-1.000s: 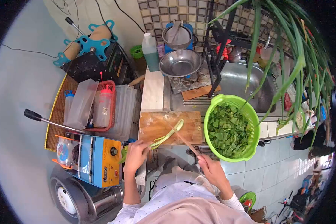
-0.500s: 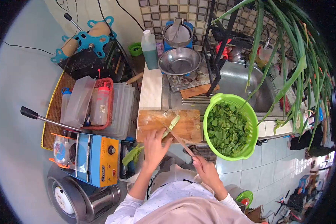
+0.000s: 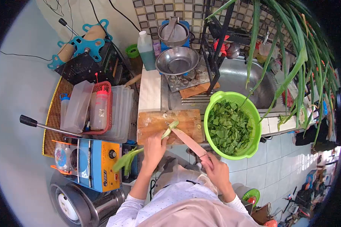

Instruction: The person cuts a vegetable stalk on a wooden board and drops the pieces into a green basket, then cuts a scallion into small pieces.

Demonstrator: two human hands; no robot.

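My left hand [image 3: 154, 148] is closed around a leafy green vegetable [image 3: 127, 159]. Its leaves hang out past the wrist on the left, while the pale stem end lies over the wooden cutting board [image 3: 149, 122]. In my right hand [image 3: 216, 171] is a knife [image 3: 190, 142], gripped by the handle. The blade points up and left, its tip beside the stem end. To the right of the board stands a green colander [image 3: 257, 134] holding chopped green leaves [image 3: 231, 126].
Behind the board is a steel sink [image 3: 250, 83] with a metal bowl [image 3: 177, 61] to its left. Long green onion leaves [image 3: 299, 64] hang at the right. A blue and orange cup sealer [image 3: 96, 162] and plastic containers [image 3: 121, 109] stand on the left.
My left hand has closed around the stalk, and its leaves have swung further out to the left. The knife in my right hand now shows its blade more broadly, and the hand sits slightly right.
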